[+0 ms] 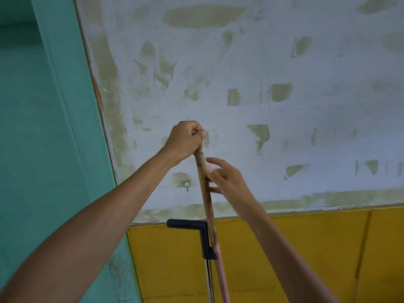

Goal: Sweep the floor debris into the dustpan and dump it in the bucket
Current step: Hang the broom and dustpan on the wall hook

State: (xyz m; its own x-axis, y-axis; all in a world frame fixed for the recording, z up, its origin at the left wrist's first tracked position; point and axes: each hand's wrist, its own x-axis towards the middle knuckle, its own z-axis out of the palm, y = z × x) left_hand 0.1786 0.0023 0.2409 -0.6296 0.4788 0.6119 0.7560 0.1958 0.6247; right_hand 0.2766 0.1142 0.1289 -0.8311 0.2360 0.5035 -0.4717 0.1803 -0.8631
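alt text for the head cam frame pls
The left hand grips the top of a wooden broom handle upright against a patchy white wall; the open right hand hovers beside it. A black L-shaped dustpan handle stands alongside.

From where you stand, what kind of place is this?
Probably a plain room indoors, maybe under repainting: a patchy white wall over a yellow lower band, a teal door or panel, and a small wall hook.
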